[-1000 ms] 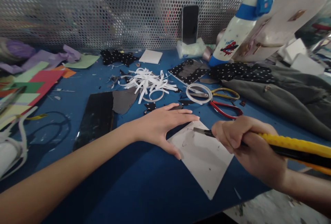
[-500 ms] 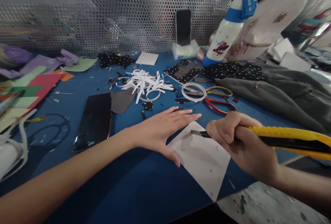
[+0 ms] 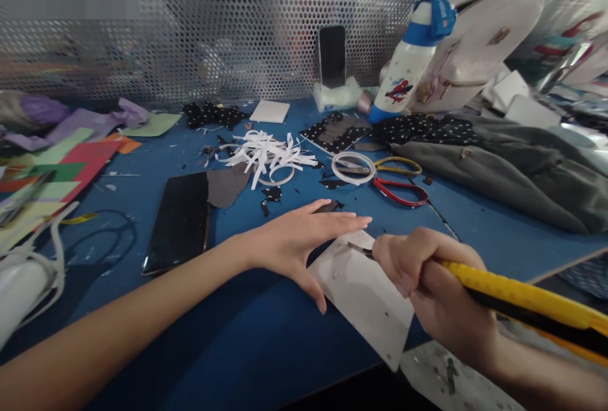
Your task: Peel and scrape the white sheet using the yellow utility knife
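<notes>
A white card (image 3: 368,297) with small marks and slits lies near the front edge of the blue table (image 3: 228,341). Spread out, my left hand (image 3: 304,243) rests at the card's left side, fingers along its far corner and thumb on its left edge. My right hand (image 3: 434,281) is closed around a yellow and black utility knife (image 3: 527,300). Its blade points left, with the tip at the upper part of the card. The knife's handle sticks out behind my hand to the right.
Beyond my hands lie white paper strips (image 3: 266,151), a tape roll (image 3: 353,168) and red-and-yellow-handled scissors (image 3: 401,193). A black phone (image 3: 178,221) lies left. A water bottle (image 3: 403,66), a standing phone (image 3: 332,56) and grey cloth (image 3: 513,164) are farther back. Coloured paper (image 3: 90,167) is at far left.
My right hand has shifted slightly down and left, and the knife's handle now slants lower to the right. My left hand stays spread at the card. The view has shifted a little.
</notes>
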Available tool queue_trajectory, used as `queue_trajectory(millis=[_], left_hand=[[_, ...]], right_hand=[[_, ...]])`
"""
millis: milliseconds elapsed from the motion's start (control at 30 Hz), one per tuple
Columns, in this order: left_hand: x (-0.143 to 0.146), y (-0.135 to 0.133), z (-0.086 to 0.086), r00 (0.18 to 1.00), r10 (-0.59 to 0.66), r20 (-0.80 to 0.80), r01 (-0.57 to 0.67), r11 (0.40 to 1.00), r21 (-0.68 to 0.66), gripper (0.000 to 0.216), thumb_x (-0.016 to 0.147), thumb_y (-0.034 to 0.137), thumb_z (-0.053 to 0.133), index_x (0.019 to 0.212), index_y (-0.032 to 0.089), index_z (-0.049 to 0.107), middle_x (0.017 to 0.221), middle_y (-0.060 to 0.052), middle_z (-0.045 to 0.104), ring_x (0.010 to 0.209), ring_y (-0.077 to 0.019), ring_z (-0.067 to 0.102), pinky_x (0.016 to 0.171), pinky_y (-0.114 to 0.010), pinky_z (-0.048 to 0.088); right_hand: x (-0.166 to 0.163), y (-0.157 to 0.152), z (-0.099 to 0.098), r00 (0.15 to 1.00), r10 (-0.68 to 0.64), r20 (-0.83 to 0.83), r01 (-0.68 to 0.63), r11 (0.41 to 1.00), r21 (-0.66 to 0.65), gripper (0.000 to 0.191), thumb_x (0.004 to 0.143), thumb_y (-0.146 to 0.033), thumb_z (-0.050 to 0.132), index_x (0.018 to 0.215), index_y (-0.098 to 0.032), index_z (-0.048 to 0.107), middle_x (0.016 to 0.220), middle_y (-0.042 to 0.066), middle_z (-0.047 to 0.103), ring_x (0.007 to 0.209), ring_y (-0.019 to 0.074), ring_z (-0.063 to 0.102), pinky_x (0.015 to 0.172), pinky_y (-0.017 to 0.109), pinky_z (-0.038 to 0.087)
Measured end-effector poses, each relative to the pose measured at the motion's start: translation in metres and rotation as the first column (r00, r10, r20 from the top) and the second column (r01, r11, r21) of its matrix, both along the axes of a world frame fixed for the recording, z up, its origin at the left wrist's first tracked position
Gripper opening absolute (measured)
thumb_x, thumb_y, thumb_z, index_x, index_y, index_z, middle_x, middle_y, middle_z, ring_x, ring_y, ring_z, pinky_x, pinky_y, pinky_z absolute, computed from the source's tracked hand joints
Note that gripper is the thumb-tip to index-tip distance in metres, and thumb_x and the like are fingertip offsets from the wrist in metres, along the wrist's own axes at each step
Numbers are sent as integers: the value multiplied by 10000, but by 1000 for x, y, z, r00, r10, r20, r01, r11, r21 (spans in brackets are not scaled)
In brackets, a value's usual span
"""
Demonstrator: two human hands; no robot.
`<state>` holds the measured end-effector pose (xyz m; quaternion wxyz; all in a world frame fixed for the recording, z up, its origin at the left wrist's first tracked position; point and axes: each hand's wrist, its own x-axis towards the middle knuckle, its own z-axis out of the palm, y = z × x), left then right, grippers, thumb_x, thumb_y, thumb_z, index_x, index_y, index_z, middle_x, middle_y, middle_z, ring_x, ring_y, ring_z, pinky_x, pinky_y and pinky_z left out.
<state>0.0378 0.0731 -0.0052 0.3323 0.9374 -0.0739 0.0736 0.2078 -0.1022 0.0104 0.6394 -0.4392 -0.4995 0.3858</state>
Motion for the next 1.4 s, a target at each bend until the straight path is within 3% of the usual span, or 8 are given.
queue_trajectory(millis=[133,333,500,733,1400], left_hand=[[-1,-2,2,1000,18,-17,-18,1000,1,1118,741,635,788,1613,275,186,1640,-50,322,1499,-302,334,1256,-471,-28],[1,-4,7,1000,19,-16,-19,1000,-5,1017,760,612,781,1581,269,288,1631,-44,342,1498,-299,334,1253,-453,-18],[2,-5,7,999,25,-30,-24,999,23,1045,725,608,808,1577,290,291,1610,-44,387,1501,-317,325,1247,-469,-11],[2,-5,6,998,41,-57,-39,999,22,1056,702,632,812,1572,324,299,1599,-49,408,1496,-343,329,1241,-522,7],[3,-4,7,998,32,-54,-30,999,28,1022,710,644,798,1556,297,341,1585,-54,431,1496,-343,329,1247,-513,-9]], right_hand=[[-5,-10,-4,998,-19,52,19,1000,10,314,979,-189,547,672,-227,599,568,-24,473,551,138,436,553,320,337],[-4,-14,-10,997,26,-74,-17,993,117,303,956,-100,541,694,-233,614,571,-30,467,573,142,429,615,347,341],[-2,-17,-15,997,20,-79,-6,984,177,283,957,-131,538,702,-226,616,570,-27,466,577,150,431,626,358,349],[-2,-19,-16,995,18,-99,-1,985,170,272,958,-142,533,715,-235,613,574,-31,436,571,147,407,626,361,325],[1,-22,-11,992,7,-127,14,987,161,281,932,-97,526,711,-238,626,543,-34,422,551,147,400,625,365,335]])
